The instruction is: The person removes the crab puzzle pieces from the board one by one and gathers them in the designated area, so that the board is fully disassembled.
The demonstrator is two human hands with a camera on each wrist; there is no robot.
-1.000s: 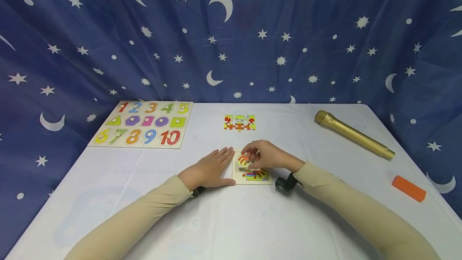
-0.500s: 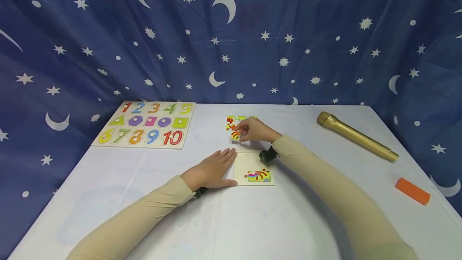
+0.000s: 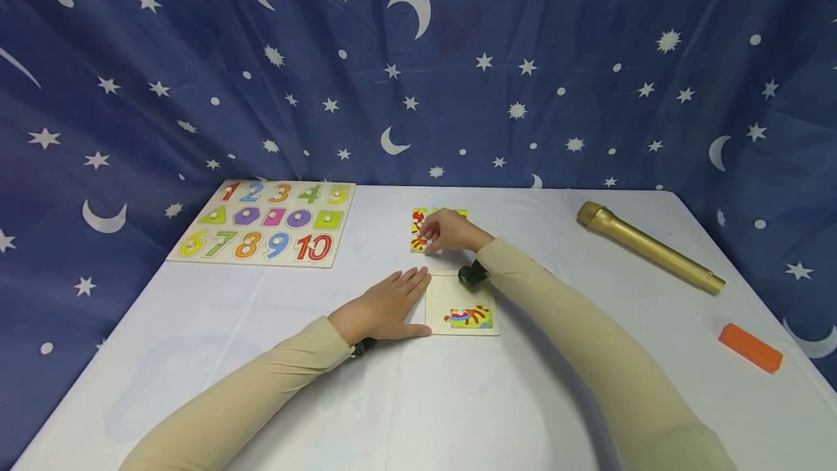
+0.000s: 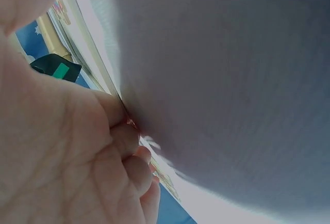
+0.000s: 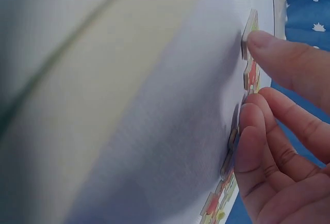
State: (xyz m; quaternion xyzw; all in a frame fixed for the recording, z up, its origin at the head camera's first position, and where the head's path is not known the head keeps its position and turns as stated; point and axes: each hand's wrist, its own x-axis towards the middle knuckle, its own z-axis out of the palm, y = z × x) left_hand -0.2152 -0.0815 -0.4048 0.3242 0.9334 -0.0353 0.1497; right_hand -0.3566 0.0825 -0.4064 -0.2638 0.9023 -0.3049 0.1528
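Observation:
My left hand (image 3: 382,307) lies flat, fingers straight, along the left edge of a small square wooden puzzle tray (image 3: 439,291). Joined red and yellow jigsaw pieces (image 3: 472,318) fill the tray's lower right; the rest of its bed is bare wood. Beyond the tray, my right hand (image 3: 453,230) reaches over a group of colourful jigsaw pieces (image 3: 417,242) and covers much of it. In the right wrist view, the thumb touches one jigsaw piece (image 5: 250,77) lying on the table, and the bent fingers are apart from the thumb, close by other pieces.
A wooden number and shape board (image 3: 261,220) lies at the back left. At the right are a gold microphone (image 3: 647,247) and an orange block (image 3: 750,347). A blue star-patterned curtain (image 3: 458,93) hangs behind the white table (image 3: 418,398).
My right hand has carried a jigsaw piece from the tray to the group behind and set it down at the group's lower left. The left hand has stayed at the tray's edge.

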